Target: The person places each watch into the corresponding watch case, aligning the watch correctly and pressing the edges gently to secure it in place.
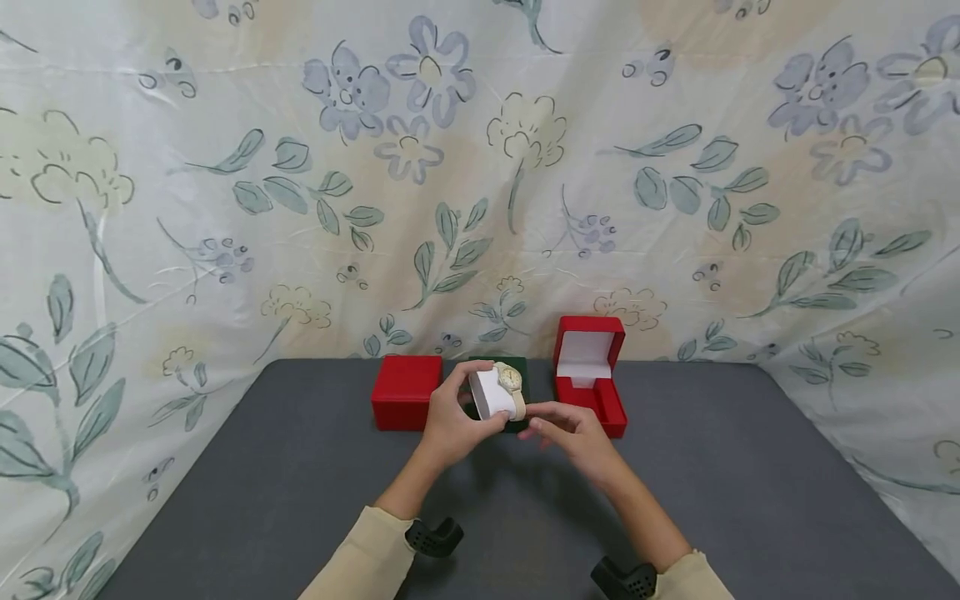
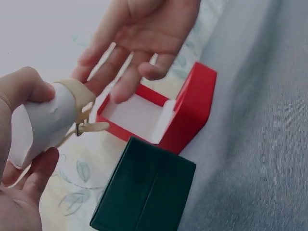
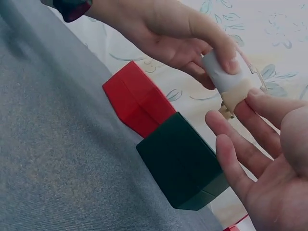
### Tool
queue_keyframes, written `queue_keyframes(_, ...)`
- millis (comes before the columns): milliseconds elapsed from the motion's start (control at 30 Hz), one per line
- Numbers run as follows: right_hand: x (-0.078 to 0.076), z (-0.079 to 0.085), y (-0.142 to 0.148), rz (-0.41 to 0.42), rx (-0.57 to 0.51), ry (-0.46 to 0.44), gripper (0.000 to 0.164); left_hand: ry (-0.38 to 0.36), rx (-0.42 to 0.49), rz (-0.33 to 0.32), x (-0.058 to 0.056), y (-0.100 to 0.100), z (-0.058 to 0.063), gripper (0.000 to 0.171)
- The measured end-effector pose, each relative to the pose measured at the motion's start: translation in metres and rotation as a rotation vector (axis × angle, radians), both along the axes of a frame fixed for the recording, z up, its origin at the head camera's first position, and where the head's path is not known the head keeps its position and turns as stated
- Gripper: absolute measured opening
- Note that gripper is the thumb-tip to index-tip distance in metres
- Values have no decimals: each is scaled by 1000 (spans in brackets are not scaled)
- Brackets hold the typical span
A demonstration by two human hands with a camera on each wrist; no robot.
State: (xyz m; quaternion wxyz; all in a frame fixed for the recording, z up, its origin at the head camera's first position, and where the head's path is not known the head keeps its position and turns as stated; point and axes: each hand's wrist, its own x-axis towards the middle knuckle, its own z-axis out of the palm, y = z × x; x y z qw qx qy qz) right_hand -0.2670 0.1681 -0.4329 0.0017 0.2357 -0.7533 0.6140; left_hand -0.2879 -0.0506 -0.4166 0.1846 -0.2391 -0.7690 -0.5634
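My left hand point(image 1: 455, 419) grips a white watch cushion point(image 1: 491, 393), thumb on one side and fingers on the other. A wristwatch point(image 1: 510, 379) with a cream strap and a round gold-toned face is wrapped around the cushion. My right hand point(image 1: 573, 435) is at the watch's right side, its fingertips touching the strap point(image 3: 237, 95) and its other fingers spread and mostly straight. In the left wrist view the buckle point(image 2: 79, 129) and a loose-looking strap end show below the cushion. Behind the hands stands a dark green box point(image 2: 144, 185), partly hidden in the head view.
A closed red box point(image 1: 407, 393) stands left of the green one. To the right, another red box point(image 1: 590, 333) has its lid raised, showing a white lining. All stand near the far edge of the dark grey table point(image 1: 300, 492), before a flowered cloth point(image 1: 450, 183).
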Motion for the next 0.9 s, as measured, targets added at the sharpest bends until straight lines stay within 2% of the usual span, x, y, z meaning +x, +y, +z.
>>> queue_keyframes(267,0,-1,-5,-72,-18,-69,32,-85,77,15,1,7,-1,65)
queue_keyframes(433,2,-3,-9,-121,-51,-109,36,-125,117,9,17,10,16,61)
queue_keyframes(533,2,-2,-11,-143,-96,-118,34,-109,101,11,26,10,27,58)
queue_keyframes(600,2,-1,-11,-144,-98,-117,34,-82,86,27,28,9,29,59)
queue_keyframes(700,3,-1,-11,-90,-66,-141,39,-41,76,64,26,8,28,61)
queue_keyframes(767,2,-1,-11,-34,-43,-155,44,-41,76,78,22,7,24,62)
queue_keyframes(833,2,0,-11,-9,-40,-160,46,-68,78,62,15,4,20,63)
queue_keyframes(900,0,2,-10,-21,-51,-144,46,-116,84,9,6,1,13,63)
